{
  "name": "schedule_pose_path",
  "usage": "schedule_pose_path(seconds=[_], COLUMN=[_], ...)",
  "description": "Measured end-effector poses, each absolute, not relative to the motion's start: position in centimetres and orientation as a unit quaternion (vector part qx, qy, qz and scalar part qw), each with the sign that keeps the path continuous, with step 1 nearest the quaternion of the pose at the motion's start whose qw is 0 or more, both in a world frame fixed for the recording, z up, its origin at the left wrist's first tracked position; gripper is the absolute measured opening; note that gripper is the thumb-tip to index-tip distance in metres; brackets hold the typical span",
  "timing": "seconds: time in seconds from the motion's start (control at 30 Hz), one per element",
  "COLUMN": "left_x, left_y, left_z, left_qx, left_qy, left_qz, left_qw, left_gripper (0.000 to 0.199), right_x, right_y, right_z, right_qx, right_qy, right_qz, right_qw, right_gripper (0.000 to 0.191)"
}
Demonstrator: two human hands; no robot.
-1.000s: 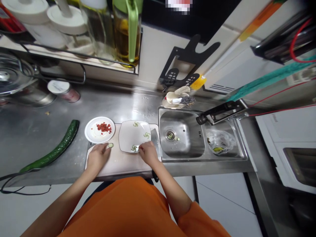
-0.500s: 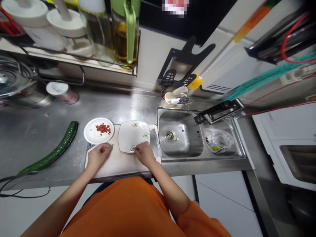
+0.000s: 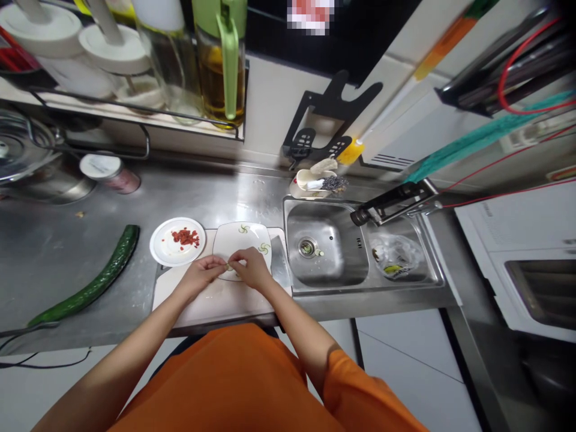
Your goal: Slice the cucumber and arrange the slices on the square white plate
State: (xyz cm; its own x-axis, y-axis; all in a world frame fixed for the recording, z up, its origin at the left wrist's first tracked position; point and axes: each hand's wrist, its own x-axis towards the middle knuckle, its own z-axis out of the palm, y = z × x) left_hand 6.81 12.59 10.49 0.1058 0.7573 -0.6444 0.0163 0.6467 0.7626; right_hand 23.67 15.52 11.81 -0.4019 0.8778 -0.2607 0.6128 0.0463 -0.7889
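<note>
My left hand (image 3: 202, 278) and my right hand (image 3: 252, 268) meet at the fingertips over the near left part of a square white plate (image 3: 227, 237). Both pinch a small pale-green piece (image 3: 228, 266), too small to make out fully. Green swirl shapes lie near the plate's edge; whether printed or laid on, I cannot tell. Under the plate is a pale cutting board (image 3: 216, 306), with a flat grey blade (image 3: 281, 264) along its right side. A round white plate (image 3: 157, 246) with chopped red bits (image 3: 185, 238) stands left of the square one.
A long cucumber (image 3: 96, 285) lies on the steel counter (image 3: 148, 306) at left. To the right are a sink (image 3: 330, 264) with green scraps at its drain and a plastic bag (image 3: 400, 255) in the side basin. Bottles and jars stand on a rack (image 3: 180, 123) above.
My left hand has moved right from the board to the square plate with the small green piece. My right hand has shifted slightly up and left to meet it.
</note>
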Motion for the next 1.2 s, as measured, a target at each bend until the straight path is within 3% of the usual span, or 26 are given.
schedule_pose_path(seconds=[0.17, 0.3, 0.43, 0.53, 0.8, 1.03, 1.2], left_x=[7.2, 7.8, 7.7, 7.4, 6.7, 5.6, 5.9], left_y=[12.6, 12.7, 13.0, 13.3, 14.0, 14.5, 14.8], left_z=[9.6, 9.2, 8.9, 8.8, 8.6, 7.2, 7.1], left_qx=[0.169, 0.053, -0.015, -0.016, 0.175, 0.424, 0.491], left_qy=[0.572, 0.493, 0.441, 0.436, 0.619, 0.733, 0.747], left_qz=[0.259, 0.251, 0.299, 0.331, 0.347, 0.278, 0.242], left_qw=[0.760, 0.831, 0.846, 0.837, 0.682, 0.453, 0.377], left_gripper=[0.030, 0.018, 0.009, 0.018, 0.034, 0.030, 0.027], right_x=[24.2, 24.5, 24.8, 24.9, 23.8, 21.8, 20.8], right_y=[15.9, 16.4, 16.9, 17.2, 18.7, 20.0, 20.6], right_z=[12.6, 12.9, 12.7, 12.0, 9.6, 8.1, 7.5], right_qx=[-0.537, -0.514, -0.507, -0.512, -0.534, -0.549, -0.561], right_qy=[-0.663, -0.653, -0.643, -0.637, -0.639, -0.676, -0.716], right_qz=[0.493, 0.524, 0.537, 0.536, 0.523, 0.475, 0.409], right_qw=[0.172, 0.186, 0.203, 0.214, 0.180, 0.128, 0.067], right_gripper=[0.014, 0.013, 0.012, 0.011, 0.009, 0.012, 0.015])
